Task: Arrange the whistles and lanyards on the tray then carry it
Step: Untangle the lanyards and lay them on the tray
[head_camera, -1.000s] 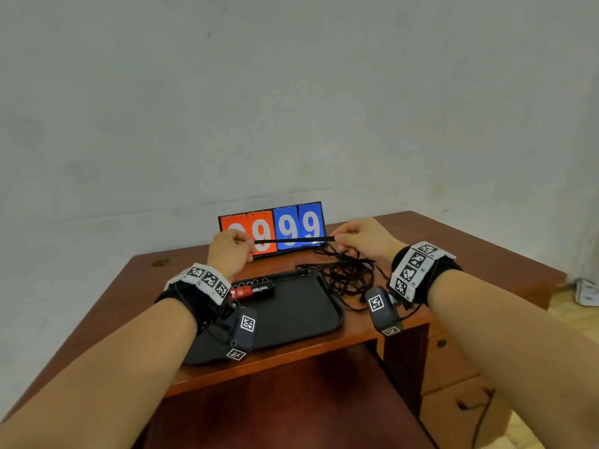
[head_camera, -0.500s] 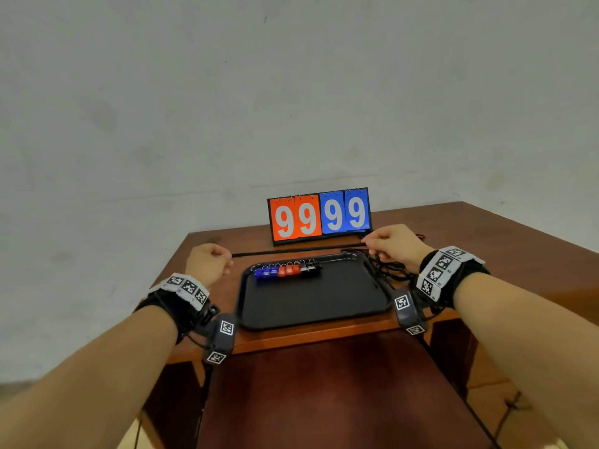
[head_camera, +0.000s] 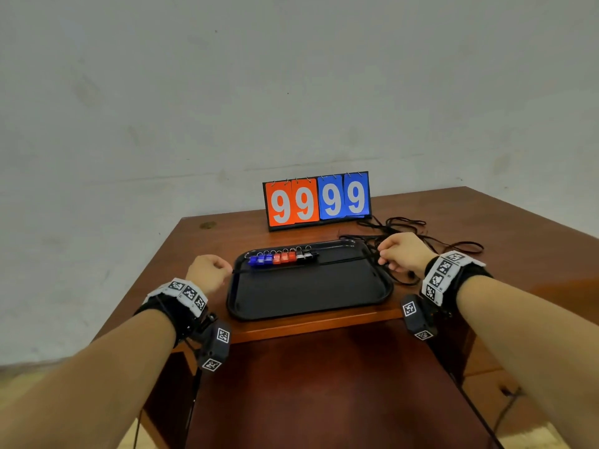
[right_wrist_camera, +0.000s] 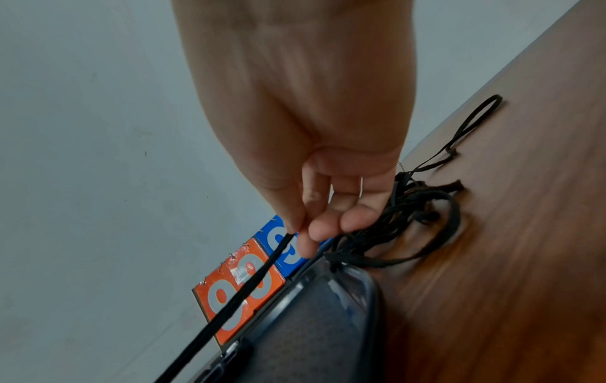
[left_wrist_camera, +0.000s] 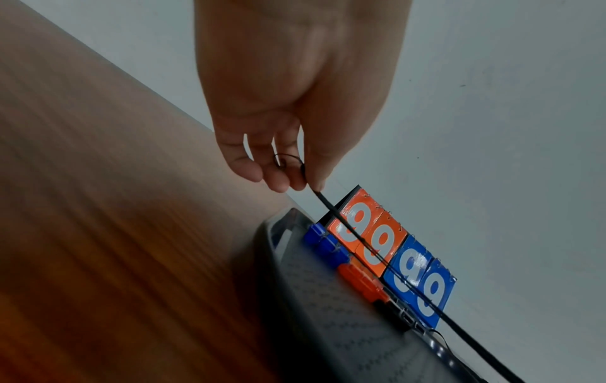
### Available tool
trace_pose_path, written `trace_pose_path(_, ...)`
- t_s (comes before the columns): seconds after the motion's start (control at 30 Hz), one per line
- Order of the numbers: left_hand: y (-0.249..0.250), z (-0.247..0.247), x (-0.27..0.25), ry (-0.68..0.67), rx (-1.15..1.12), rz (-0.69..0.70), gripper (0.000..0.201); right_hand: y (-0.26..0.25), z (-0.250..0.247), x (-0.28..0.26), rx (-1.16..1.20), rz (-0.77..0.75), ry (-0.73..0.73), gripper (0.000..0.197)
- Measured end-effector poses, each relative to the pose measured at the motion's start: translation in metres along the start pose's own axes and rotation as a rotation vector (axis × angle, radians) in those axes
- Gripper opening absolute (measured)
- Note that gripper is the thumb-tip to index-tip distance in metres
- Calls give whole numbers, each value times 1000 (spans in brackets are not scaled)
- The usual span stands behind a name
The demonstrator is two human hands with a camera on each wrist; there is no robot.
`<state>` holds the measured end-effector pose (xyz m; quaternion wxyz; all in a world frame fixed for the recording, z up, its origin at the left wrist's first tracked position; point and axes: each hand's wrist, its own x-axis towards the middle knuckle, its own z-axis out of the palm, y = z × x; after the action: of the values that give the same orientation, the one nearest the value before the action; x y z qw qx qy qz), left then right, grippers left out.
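Note:
A black tray [head_camera: 311, 306] lies near the table's front edge. A row of blue, red and black whistles [head_camera: 282, 257] sits along its far side. One black lanyard [head_camera: 337, 261] is stretched taut across the tray, just in front of the whistles. My left hand [head_camera: 223, 270] pinches its left end beside the tray's left rim; in the left wrist view the lanyard [left_wrist_camera: 360, 243] runs from my fingertips [left_wrist_camera: 316, 185]. My right hand [head_camera: 384, 257] pinches the other end at the right rim, with the lanyard [right_wrist_camera: 246, 292] held between thumb and forefinger.
A tangled pile of black lanyards [head_camera: 418, 234] lies on the table right of the tray, behind my right hand. An orange and blue scoreboard [head_camera: 317, 200] reading 9999 stands behind the tray. The wooden table [head_camera: 201, 241] meets a grey wall.
Both hands spread apart and brought the taut lanyard down and towards me, from beyond the tray's far rim to just in front of the whistles.

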<state>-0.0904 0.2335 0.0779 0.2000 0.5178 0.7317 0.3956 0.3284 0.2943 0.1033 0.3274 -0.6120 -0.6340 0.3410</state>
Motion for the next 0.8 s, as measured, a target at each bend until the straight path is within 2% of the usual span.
trace_pose_path(0.27, -10, 9, 3, -32, 37, -42, 15, 17, 7, 10, -154, -28, 48, 7)
trace_pose_path(0.6, -7, 12, 5, -51, 98, -38, 12, 20, 14, 13, -207, -49, 49, 15)
trace_pose_path(0.8, -7, 12, 2, -29, 120, -60, 13, 18, 16, 12, -238, -55, 40, 12)
